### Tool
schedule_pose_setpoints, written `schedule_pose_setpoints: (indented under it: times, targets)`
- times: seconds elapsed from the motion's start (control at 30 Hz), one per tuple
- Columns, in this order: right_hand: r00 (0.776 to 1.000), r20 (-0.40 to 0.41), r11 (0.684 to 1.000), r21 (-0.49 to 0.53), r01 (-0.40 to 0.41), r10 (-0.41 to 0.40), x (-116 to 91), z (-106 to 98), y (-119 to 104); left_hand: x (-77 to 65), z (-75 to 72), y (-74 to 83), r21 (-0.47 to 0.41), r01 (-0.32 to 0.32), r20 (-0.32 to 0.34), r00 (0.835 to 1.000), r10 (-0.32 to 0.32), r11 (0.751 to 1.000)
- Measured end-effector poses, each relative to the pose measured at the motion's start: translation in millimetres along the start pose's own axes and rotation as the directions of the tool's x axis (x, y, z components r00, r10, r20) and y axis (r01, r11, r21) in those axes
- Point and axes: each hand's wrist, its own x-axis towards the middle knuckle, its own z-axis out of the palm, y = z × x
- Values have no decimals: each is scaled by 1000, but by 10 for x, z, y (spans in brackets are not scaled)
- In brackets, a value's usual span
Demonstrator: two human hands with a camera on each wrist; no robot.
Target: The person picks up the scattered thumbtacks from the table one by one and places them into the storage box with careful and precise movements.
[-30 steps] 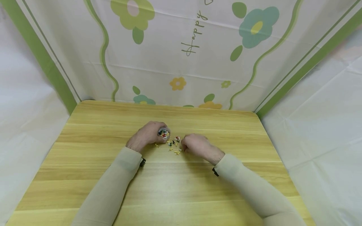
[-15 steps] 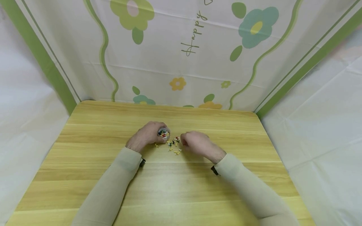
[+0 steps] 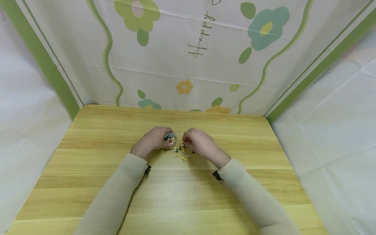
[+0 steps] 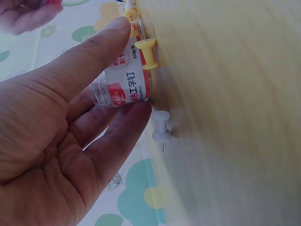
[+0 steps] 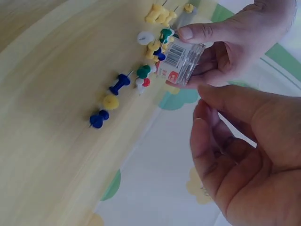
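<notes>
My left hand (image 3: 152,140) grips a small clear jar (image 4: 123,77) standing on the table, thumb on one side and fingers on the other. The jar is uncapped, has a red-and-white label, and colored push pins (image 3: 170,139) show inside. My right hand (image 3: 202,145) is just right of the jar, thumb and index fingertips pinched together. A bit of red, apparently a red push pin (image 4: 53,2), shows at those fingertips in the left wrist view; in the right wrist view they hide it. Loose pins lie between the hands, including a blue push pin (image 5: 120,84) and a yellow push pin (image 4: 147,54).
The wood-grain table (image 3: 182,195) carries several scattered push pins in front of the jar. One yellow pin (image 3: 163,151) lies under the left hand's side, and a dark pin (image 3: 193,151) below the right hand. A flower-print cloth (image 3: 188,68) hangs along the back edge.
My right hand has lifted and moved left and away from me, toward the jar, uncovering a dark pin. The left hand and jar have stayed in place.
</notes>
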Motion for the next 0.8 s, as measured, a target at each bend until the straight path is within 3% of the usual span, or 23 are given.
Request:
schedule_pose_setpoints:
  times: [0.4, 0.8]
  targets:
    - [995, -93, 993, 120, -15, 26, 238, 38, -117, 18, 4, -3, -2, 7, 11, 1000, -7, 1000]
    - [997, -55, 991, 128, -41, 49, 462, 154, -200, 10, 0, -20, 16, -9, 20, 1000, 9, 1000]
